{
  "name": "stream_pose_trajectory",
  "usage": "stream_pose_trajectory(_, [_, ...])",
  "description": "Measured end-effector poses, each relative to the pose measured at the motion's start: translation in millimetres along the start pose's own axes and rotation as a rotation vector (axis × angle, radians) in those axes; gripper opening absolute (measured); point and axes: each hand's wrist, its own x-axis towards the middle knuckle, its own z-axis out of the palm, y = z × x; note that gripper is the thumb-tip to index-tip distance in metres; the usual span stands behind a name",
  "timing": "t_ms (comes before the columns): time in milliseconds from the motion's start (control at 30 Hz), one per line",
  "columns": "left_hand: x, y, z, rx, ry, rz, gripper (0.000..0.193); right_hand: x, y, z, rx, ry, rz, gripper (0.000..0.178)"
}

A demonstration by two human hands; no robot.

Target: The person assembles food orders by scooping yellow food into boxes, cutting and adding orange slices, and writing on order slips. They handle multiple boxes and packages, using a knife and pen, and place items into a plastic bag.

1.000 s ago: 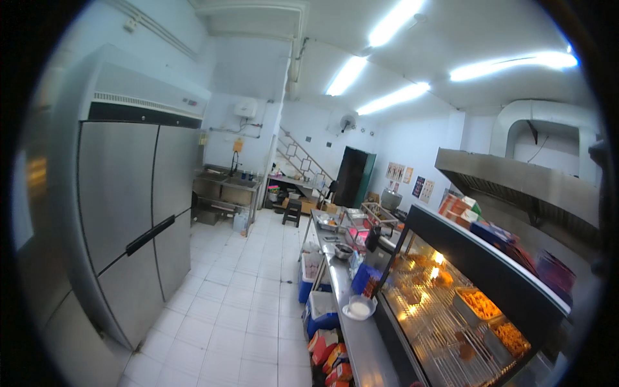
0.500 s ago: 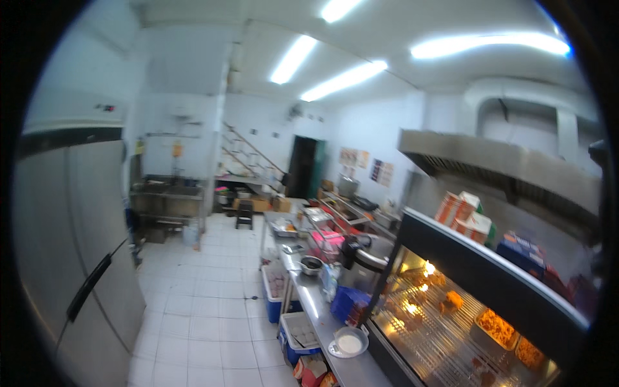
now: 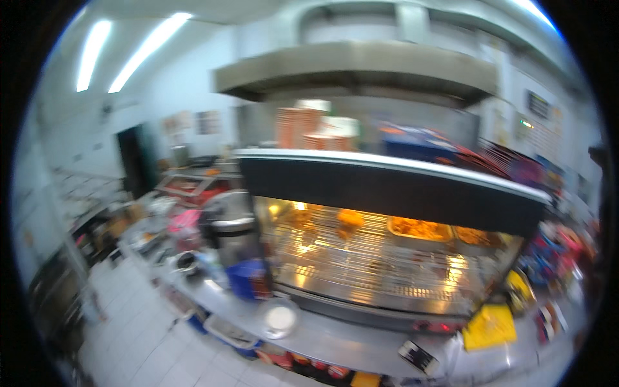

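Note:
Neither of my hands shows in the head view. Straight ahead stands a lit food warming cabinet (image 3: pixel 387 190) with a black top panel and a wire rack inside. On the rack a piece of fried food (image 3: pixel 350 218) glows orange, beside a metal tray of fried food (image 3: pixel 420 229) and a second tray (image 3: pixel 476 236). In front of the cabinet, a round container with white contents (image 3: pixel 281 318) rests on the steel counter (image 3: pixel 329 337). A flat black-and-white object (image 3: pixel 418 357) lies near the counter's front edge, close to a yellow flat item (image 3: pixel 490 327). The picture is smeared by motion.
A blue bin (image 3: pixel 246 278) and a large steel pot (image 3: pixel 231 222) stand left of the cabinet. Stacked orange-and-white boxes (image 3: pixel 303 128) and a dark blue box (image 3: pixel 416 143) sit on top. An exhaust hood (image 3: pixel 358 64) hangs above. White floor tiles (image 3: pixel 132 322) lie at left.
My view has swung right. The warming cabinet has moved from the right side to the middle, the steel fridge doors have left the picture, and the counter's right end now shows.

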Motion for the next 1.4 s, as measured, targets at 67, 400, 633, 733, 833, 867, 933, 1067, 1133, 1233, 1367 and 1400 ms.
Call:
stream_pose_trajectory(67, [21, 41, 11, 0.069, -0.095, 0.113, 0.037, -33, 19, 2, 0.070, 0.079, 0.067, 0.041])
stream_pose_trajectory(400, [-36, 210, 217, 0.397, -0.519, 0.483, 0.037, -268, 204, 31, 0.450, 0.579, 0.643, 0.041])
stream_pose_trajectory(633, [-172, 299, 362, 0.556, -0.658, 0.759, 0.050, -415, 361, 67, 0.677, 0.899, 0.987, 0.041])
stream_pose_trajectory(733, [-256, 384, 363, 0.285, -0.661, 1.040, 0.039, -419, 417, 39, 0.666, 1.011, 0.941, 0.041])
stream_pose_trajectory(833, [-312, 509, 347, -0.358, -0.507, 1.076, 0.030, -376, 454, -45, 0.458, 1.083, 0.864, 0.040])
stream_pose_trajectory(867, [-314, 558, 342, -0.517, -0.224, 1.195, 0.030, -361, 456, -78, 0.503, 1.105, 0.780, 0.040])
stream_pose_trajectory(933, [-288, 647, 329, -0.542, 0.205, 1.297, 0.027, -312, 449, -145, 0.651, 1.154, 0.566, 0.041])
stream_pose_trajectory(1067, [-208, 762, 336, -0.359, 0.204, 0.932, 0.042, -178, 422, -283, 0.835, 0.897, 0.154, 0.043])
stream_pose_trajectory(1133, [-177, 785, 344, -0.132, 0.000, 0.823, 0.047, -118, 397, -336, 0.578, 0.808, -0.099, 0.049])
stream_pose_trajectory(1233, [-158, 792, 348, -0.025, -0.271, 0.724, 0.046, -37, 356, -400, 0.059, 0.759, -0.209, 0.047])
stream_pose_trajectory(1367, [-183, 793, 329, -0.309, -0.294, 0.705, 0.033, 53, 334, -454, 0.013, 0.582, -0.403, 0.049])
stream_pose_trajectory(1400, [-198, 791, 322, -0.349, -0.299, 0.692, 0.029, 65, 335, -458, 0.003, 0.511, -0.408, 0.049])
